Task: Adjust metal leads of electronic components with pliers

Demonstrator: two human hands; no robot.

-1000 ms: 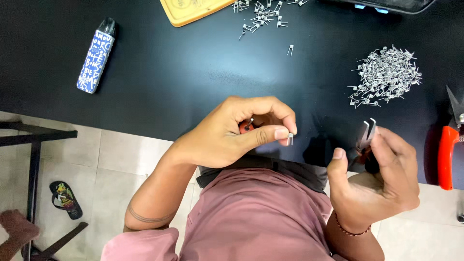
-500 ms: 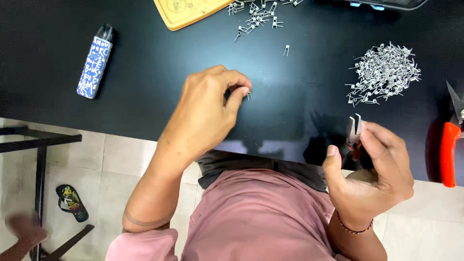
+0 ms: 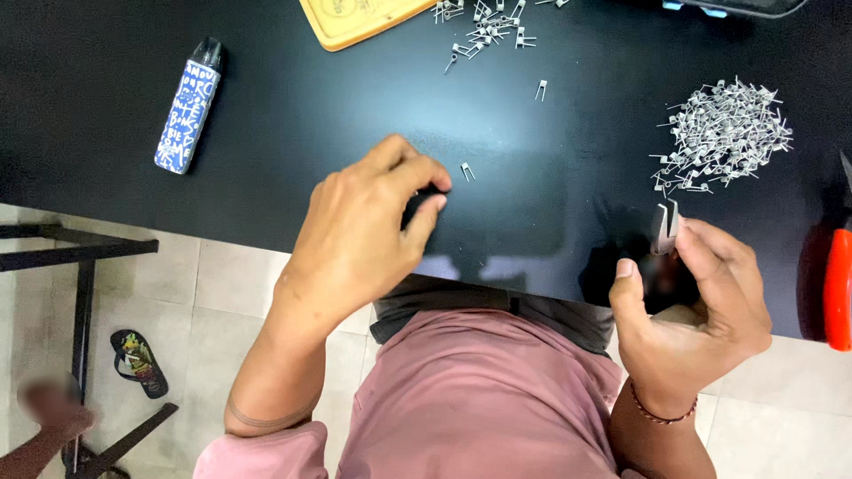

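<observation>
My left hand (image 3: pixel 373 222) reaches over the black table (image 3: pixel 293 133), its fingers curled together with nothing visible in them. A small bent metal piece (image 3: pixel 466 170) lies on the table just past its fingertips, apart from them. My right hand (image 3: pixel 697 302) is raised at the table's near edge and grips small pliers (image 3: pixel 664 227), whose grey jaws point up and hold nothing. A heap of the same metal pieces (image 3: pixel 723 129) lies just beyond the right hand.
More metal pieces (image 3: pixel 484 27) are scattered at the back beside a yellow board (image 3: pixel 355 18), and a single piece (image 3: pixel 540 89) lies apart. A blue patterned stick-shaped device (image 3: pixel 188 106) lies at left. A red-handled tool (image 3: pixel 837 284) is at the right edge. Below are floor tiles and a sandal (image 3: pixel 138 362).
My left hand moved forward from near my chest out over the table. The metal piece it pinched now lies on the table. My right hand with the pliers barely moved.
</observation>
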